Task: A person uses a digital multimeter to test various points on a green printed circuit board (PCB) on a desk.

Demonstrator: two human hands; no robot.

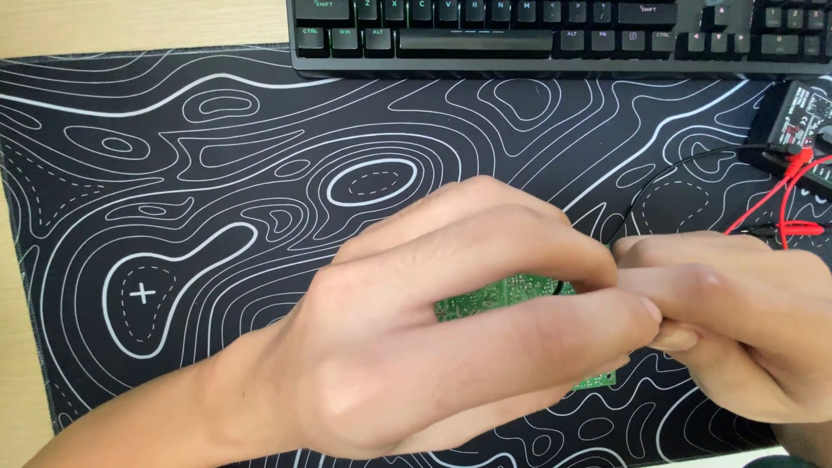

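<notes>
left hand (433,338) closed around green board (507,297), steadying it above mat (173,217) | right hand (737,321) met it at board's edge, fingers pinched, on what I cannot tell; black wire (659,178) ran to meter (802,117) | keyboard (555,35) behind

Wooden desk (130,22); black contour-patterned mat (217,173) on it; black keyboard (555,35) across the mat's top edge
</notes>
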